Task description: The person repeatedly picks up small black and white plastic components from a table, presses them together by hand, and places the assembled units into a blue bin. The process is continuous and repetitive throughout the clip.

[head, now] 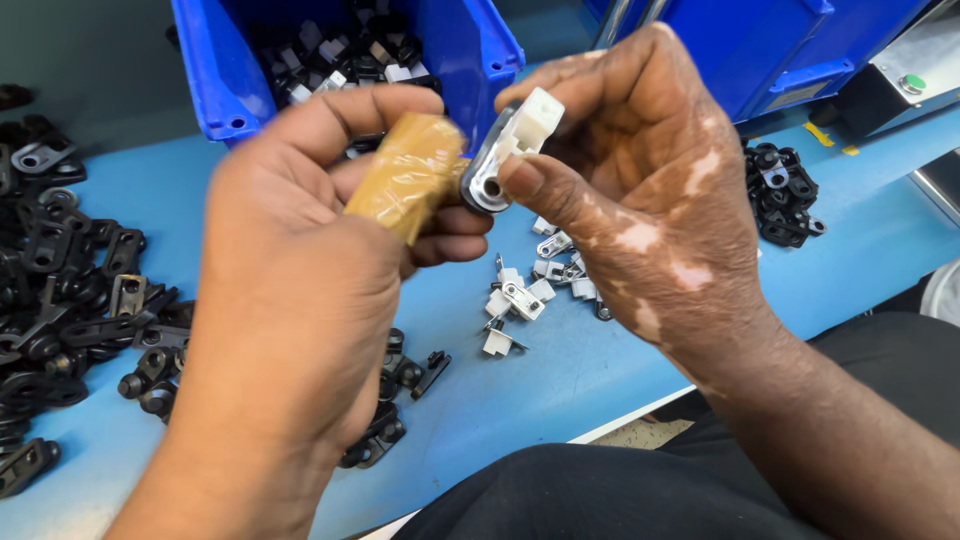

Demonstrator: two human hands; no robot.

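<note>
Item one: my left hand [290, 290], fingers curled and closed around a stubby block wrapped in tan tape [408, 172], its end turned toward the other hand so it meets the part squarely. Item two: my right hand [640, 190], thumb and forefinger pinched on a small metal clip with a white plastic piece [510, 150], raised above the counter [850, 250] and held just beside the taped block, seemingly touching it. Item three: a blue bin [220, 70] at the back, holding mixed dark and white parts within easy reach. Item four: loose white-and-metal clips [530, 290] scattered on the counter under my right hand. Item five: black metal brackets [70, 290] heaped at left, a smaller black heap [782, 195] at right, kept apart by kind.
</note>
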